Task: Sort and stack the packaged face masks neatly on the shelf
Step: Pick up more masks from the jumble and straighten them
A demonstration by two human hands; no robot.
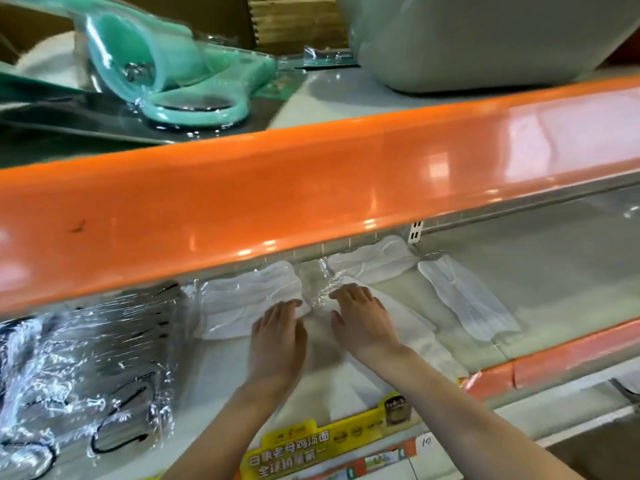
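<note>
Both hands reach into the lower shelf [554,271] under the orange rail. My left hand [277,337] lies flat, fingers straight, on a packaged white mask [239,299]. My right hand [363,320] lies flat on another white mask pack [422,337], its fingertips at crinkled clear wrap [315,282] between the two packs. More white masks [374,259] lie at the back. A single white mask [467,299] lies off to the right. A stack of clear-wrapped black masks [86,368] fills the left of the shelf.
The orange rail [311,188] of the upper shelf hangs low over the hands. Above it sit teal items in clear packaging [166,67] and a pale grey tub [485,39]. A yellow price label [311,445] and orange strip [571,358] line the front edge.
</note>
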